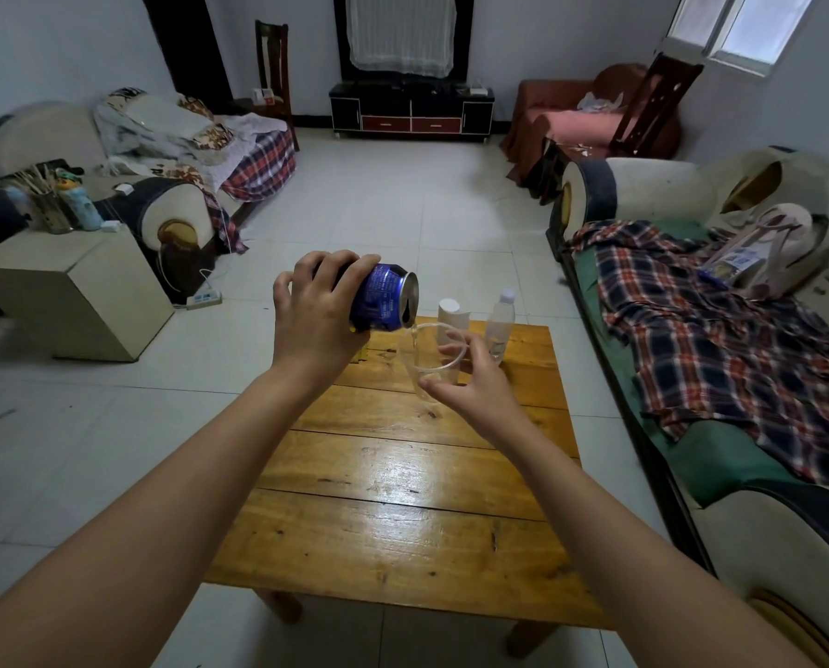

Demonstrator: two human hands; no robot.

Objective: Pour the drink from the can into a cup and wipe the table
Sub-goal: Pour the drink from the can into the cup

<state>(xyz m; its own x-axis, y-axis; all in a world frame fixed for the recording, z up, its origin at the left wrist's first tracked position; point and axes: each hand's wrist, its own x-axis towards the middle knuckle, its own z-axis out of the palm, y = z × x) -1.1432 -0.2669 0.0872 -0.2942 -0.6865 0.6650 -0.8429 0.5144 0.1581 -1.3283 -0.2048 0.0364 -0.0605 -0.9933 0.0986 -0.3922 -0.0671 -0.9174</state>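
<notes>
My left hand [316, 315] grips a blue can [386, 297] tipped almost on its side, its opened top facing right. A thin clear stream runs from the can's mouth into a clear plastic cup [429, 361]. My right hand [472, 383] holds that cup from the right, thumb at the front and fingers behind, lifted just above the far part of the wooden table [402, 499]. Only a little liquid shows in the cup.
A white roll or container [452, 316] and a clear plastic bottle [500, 325] stand at the table's far edge, right behind the cup. A sofa with a plaid blanket [721, 339] runs along the table's right side. A beige side cabinet [65, 286] stands at left on the tiled floor.
</notes>
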